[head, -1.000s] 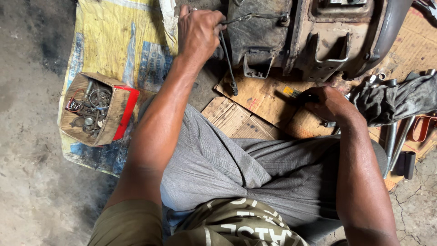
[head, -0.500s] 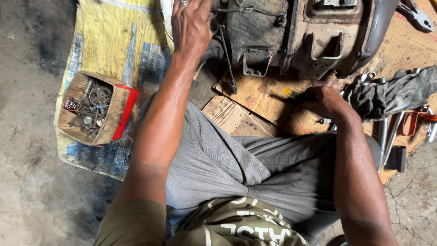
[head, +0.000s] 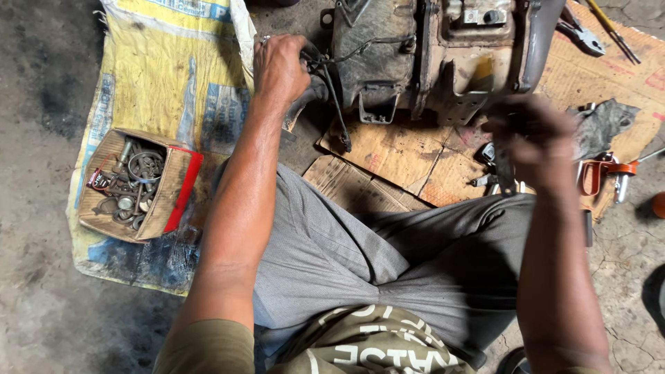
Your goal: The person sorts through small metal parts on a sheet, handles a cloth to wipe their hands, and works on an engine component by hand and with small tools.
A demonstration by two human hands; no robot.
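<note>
two hands work at a grimy engine block [head: 429, 55] lying on cardboard sheets [head: 409, 149]. left hand [head: 279, 69] is closed on the black cables [head: 325, 66] at the block's left end. right hand [head: 530, 138], blurred, is below the block's right side, gripping a small metal tool [head: 504, 170]. left of the block sits a cardboard box of metal parts [head: 135, 183].

Person seated; arms bare from the short sleeves down; olive-green T-shirt [head: 374, 346] with pale block lettering across the chest; grey trousers [head: 360, 256] of fine-weave cloth, creased at the lap; left hand [head: 279, 68] and right hand [head: 530, 138] ungloved, the right blurred.
</note>
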